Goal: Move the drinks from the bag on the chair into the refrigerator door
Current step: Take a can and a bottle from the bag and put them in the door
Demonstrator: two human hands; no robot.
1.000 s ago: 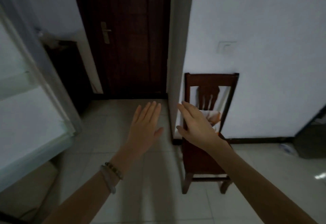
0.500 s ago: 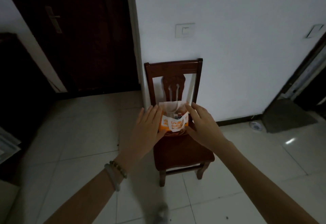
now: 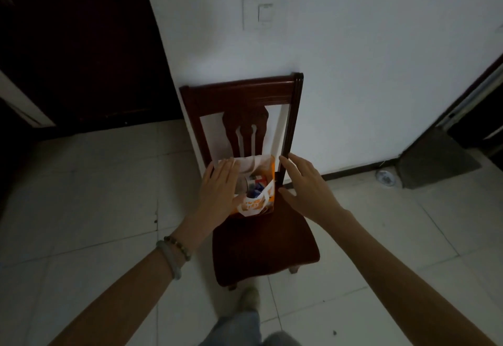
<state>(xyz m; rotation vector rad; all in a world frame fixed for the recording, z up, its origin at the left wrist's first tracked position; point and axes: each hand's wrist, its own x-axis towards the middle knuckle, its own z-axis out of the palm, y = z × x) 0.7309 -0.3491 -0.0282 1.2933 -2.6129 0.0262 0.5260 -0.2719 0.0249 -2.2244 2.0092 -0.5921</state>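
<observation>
Orange-and-white bag [image 3: 257, 196] on wooden chair [image 3: 261, 242], now within reach; left hand [image 3: 219, 187] and right hand [image 3: 304, 185] spread wide, empty, flanking it.

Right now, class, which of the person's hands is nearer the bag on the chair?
Left. The left hand overlaps the bag at its left edge; the right hand hovers apart, just right of it.

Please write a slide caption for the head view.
Open hands, left and right, flank the orange-and-white bag on the wooden chair.
</observation>
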